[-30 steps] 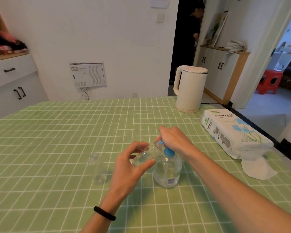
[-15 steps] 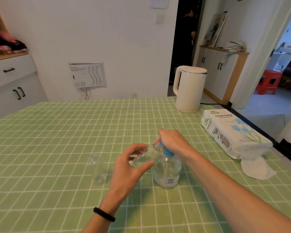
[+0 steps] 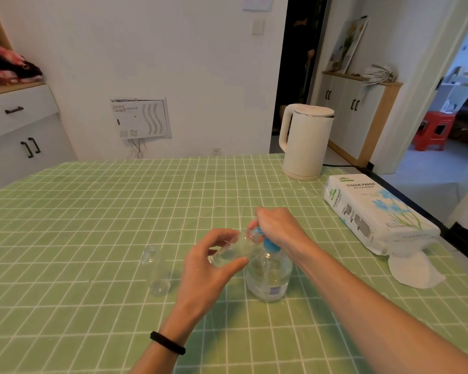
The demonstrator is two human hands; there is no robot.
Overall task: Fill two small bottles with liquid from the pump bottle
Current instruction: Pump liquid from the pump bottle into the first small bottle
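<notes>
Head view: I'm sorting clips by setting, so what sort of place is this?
Most likely a home dining or kitchen area. A table with a green checked cloth holds a white electric kettle and a pack of tissue paper, and white cabinets stand by a doorway.

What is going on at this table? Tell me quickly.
A person is filling a small bottle from a pump bottle on the green checked tablecloth. The left hand holds the small bottle tilted, its mouth up at the blue nozzle, while the right hand sits on the pump head. A second small bottle stands untouched to the left, apparently empty.
</notes>
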